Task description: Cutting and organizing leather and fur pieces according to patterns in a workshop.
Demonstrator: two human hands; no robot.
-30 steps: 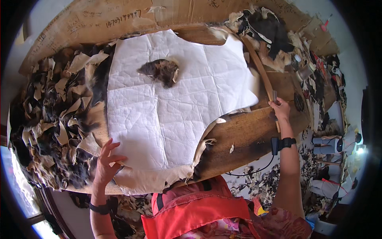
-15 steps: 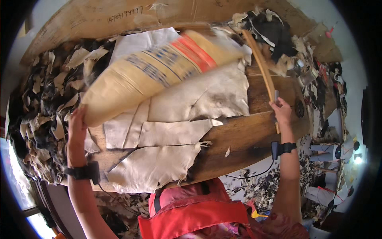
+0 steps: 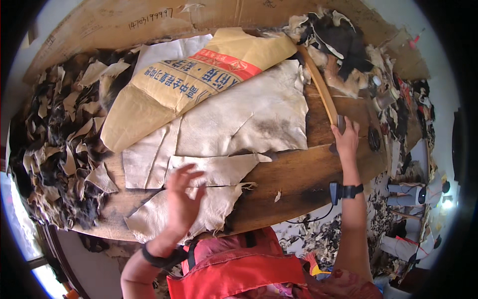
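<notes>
My left hand (image 3: 184, 199) hovers over the pale hide pieces with its fingers spread, holding nothing. Pale trimmed hides (image 3: 239, 124) lie flat on the wooden board, and a smaller piece (image 3: 164, 212) sits at the near edge under my left hand. My right hand (image 3: 347, 137) is closed around the near end of a long, narrow wooden strip (image 3: 320, 82). A small dark grey object (image 3: 341, 123) shows at its fingers; I cannot tell its kind. Across the far part of the hides, a tan paper sheet (image 3: 154, 109) with blue print and a red band lies slanted.
Dark fur scraps (image 3: 64, 134) are heaped along the left side, with another fur pile (image 3: 343, 50) at the far right. A cardboard wall (image 3: 214, 17) backs the wooden board (image 3: 279, 174). Scraps cover the floor (image 3: 323, 234) at the lower right.
My left hand has let go of the tan paper sheet, which now rests on the hides, and moved right and nearer. My right hand and the wooden strip have shifted slightly.
</notes>
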